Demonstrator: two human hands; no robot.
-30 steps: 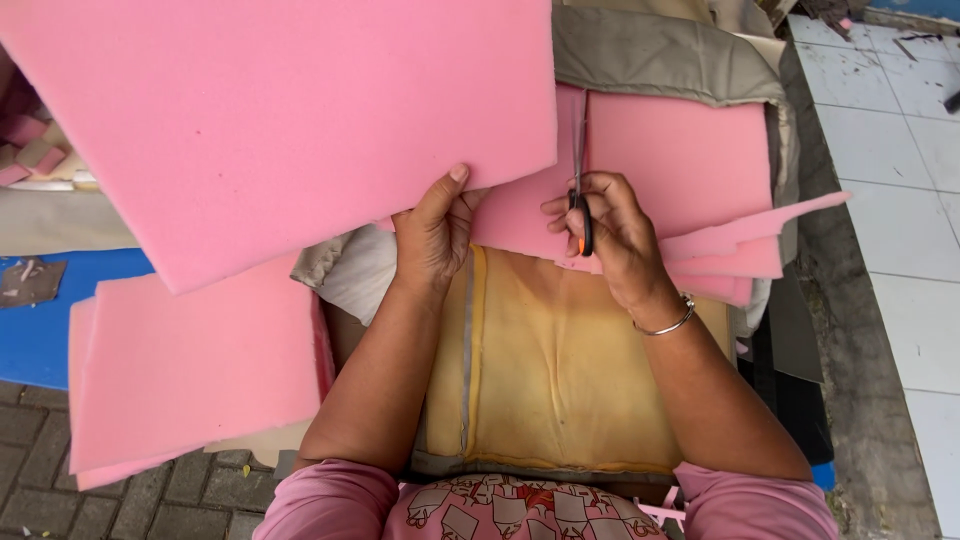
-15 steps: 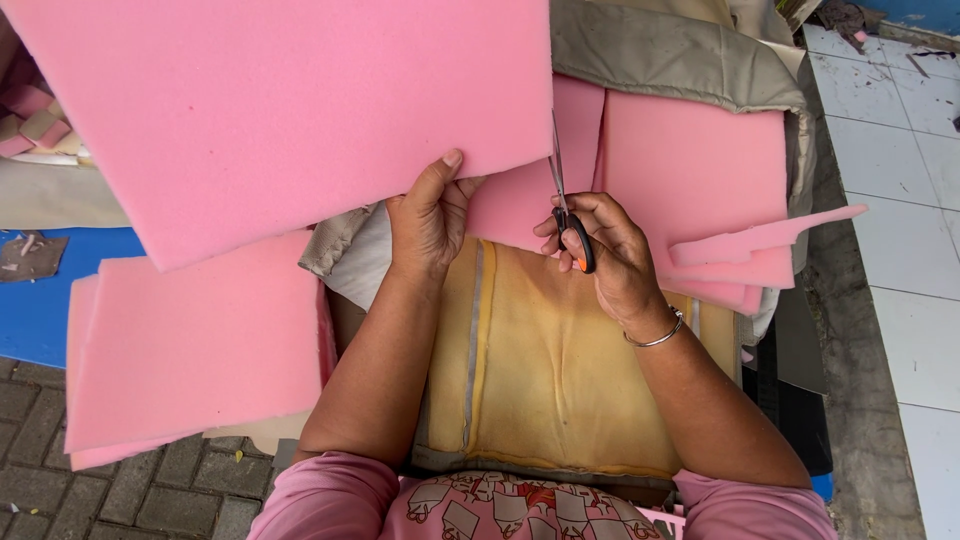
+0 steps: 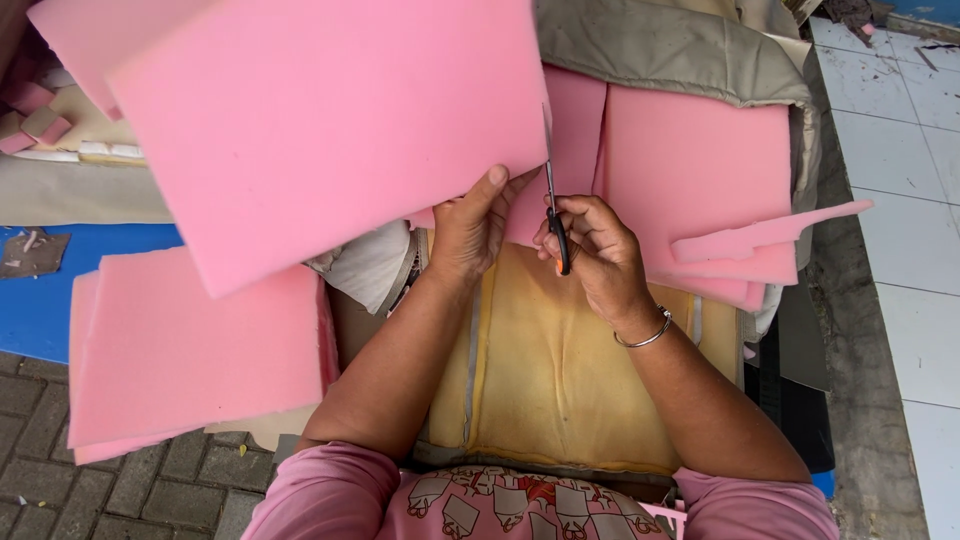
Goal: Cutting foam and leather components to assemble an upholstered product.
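— Down on the left, what do you see?

— Pink foam pieces (image 3: 190, 360) lie stacked over a blue sheet (image 3: 30, 310) and grey bricks (image 3: 150, 495).

— And up above them?

— One big pink foam sheet (image 3: 320, 130), held up and tilted. The left hand (image 3: 470, 230) pinches its bottom edge – thumb on top, the other fingers tucked underneath.

— What is next to that hand?

— Scissors (image 3: 553, 210), just to its right. Their thin blades point up, right along the big sheet's edge. The right hand (image 3: 595, 255) is curled shut around the handles, and a silver bangle (image 3: 645, 335) sits on that wrist.

— What is under both hands?

— A yellow cushion (image 3: 560, 370) lies across the lap.

— And on the far right?

— More pink foam (image 3: 690, 180) rests on a grey cover (image 3: 660, 45), with a thin strip (image 3: 770, 238) sticking out. Past that come white floor tiles (image 3: 900, 150).
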